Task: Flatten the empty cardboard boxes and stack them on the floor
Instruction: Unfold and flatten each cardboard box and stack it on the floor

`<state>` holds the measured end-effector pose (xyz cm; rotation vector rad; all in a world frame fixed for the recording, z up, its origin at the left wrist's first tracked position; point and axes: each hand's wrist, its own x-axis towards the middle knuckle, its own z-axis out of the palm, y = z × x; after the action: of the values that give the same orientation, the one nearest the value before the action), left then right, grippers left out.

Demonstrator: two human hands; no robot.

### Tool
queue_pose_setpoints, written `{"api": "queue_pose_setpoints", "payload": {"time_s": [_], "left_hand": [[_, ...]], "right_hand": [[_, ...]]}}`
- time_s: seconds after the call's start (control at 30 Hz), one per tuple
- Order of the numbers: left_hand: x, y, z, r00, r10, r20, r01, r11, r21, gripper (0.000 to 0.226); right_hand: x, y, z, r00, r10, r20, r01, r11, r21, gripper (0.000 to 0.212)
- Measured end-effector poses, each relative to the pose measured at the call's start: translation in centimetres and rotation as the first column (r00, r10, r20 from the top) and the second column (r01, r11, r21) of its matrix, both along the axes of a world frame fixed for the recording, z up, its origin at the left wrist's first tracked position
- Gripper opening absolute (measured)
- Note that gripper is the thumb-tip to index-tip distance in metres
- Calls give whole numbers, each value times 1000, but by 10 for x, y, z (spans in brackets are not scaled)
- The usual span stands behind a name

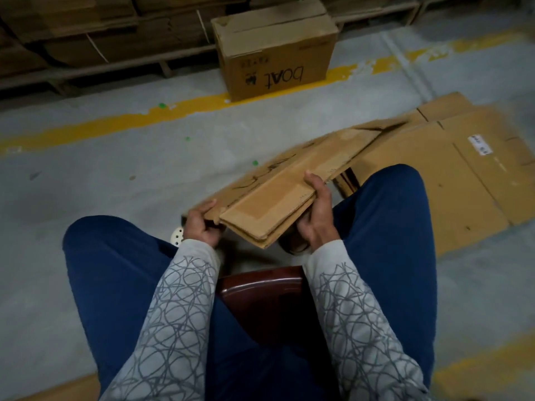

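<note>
I hold a flattened brown cardboard box [278, 195] between my knees, tilted a little above the floor. My left hand [199, 225] grips its near left edge, thumb on top. My right hand [317, 206] clasps its near right edge, fingers curled over the top face. Its far end reaches over a stack of flattened boxes [451, 175] lying on the floor to the right. An upright closed box [275, 50] printed "boat" stands on the floor at the back centre.
I sit on a dark red stool [260, 287], blue-trousered knees on either side. A yellow floor line [179, 111] crosses the grey concrete. Wooden pallets with stacked cardboard [101, 39] line the back. A white perforated shoe [177, 235] peeks out by my left hand.
</note>
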<state>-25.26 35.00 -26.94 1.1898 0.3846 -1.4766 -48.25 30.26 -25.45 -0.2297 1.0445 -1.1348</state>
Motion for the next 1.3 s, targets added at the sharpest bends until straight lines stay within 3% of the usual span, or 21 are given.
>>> {"api": "queue_pose_setpoints", "payload": {"time_s": [0.13, 0.2, 0.3, 0.4, 0.5, 0.63, 0.73, 0.83, 0.9, 1.03, 1.3], "left_hand": [[-3, -11, 10, 995, 2, 103, 17, 982, -189, 50], [-7, -14, 18, 995, 26, 96, 0, 965, -261, 43], [-11, -13, 22, 996, 69, 58, -48, 950, -310, 57], [-13, -11, 22, 996, 91, 13, -81, 935, -346, 58], [-8, -11, 23, 994, 107, 7, -97, 929, -358, 48], [-8, -13, 18, 997, 77, 12, -69, 944, -323, 24], [-21, -13, 15, 998, -16, 57, 30, 969, -245, 14], [-36, -11, 15, 945, -210, 250, 248, 959, -135, 15], [-45, -8, 18, 896, -283, 343, 330, 940, -85, 15], [-54, -8, 20, 854, -340, 395, 387, 921, -44, 15], [-44, -12, 18, 886, -323, 332, 376, 920, -108, 13]], "right_hand": [[-17, 3, -12, 992, 34, -119, -39, 998, -44, 63], [-16, 1, -6, 994, 75, -73, -80, 995, -64, 70], [-9, 3, 9, 980, 176, 97, -166, 980, -108, 64], [-6, 13, 17, 910, 317, 266, -276, 944, -181, 67], [0, 25, 21, 818, 512, 261, -437, 849, -296, 85], [11, 33, 12, 724, 650, 232, -543, 744, -390, 100], [28, 39, 10, 779, 626, 11, -609, 762, -218, 98], [43, 51, 3, 845, 506, -171, -503, 862, 62, 70], [48, 56, -7, 904, 399, -151, -376, 913, 162, 49], [52, 55, -13, 960, 276, -45, -258, 937, 237, 48], [48, 45, -7, 957, 286, -38, -274, 942, 193, 28]]}}
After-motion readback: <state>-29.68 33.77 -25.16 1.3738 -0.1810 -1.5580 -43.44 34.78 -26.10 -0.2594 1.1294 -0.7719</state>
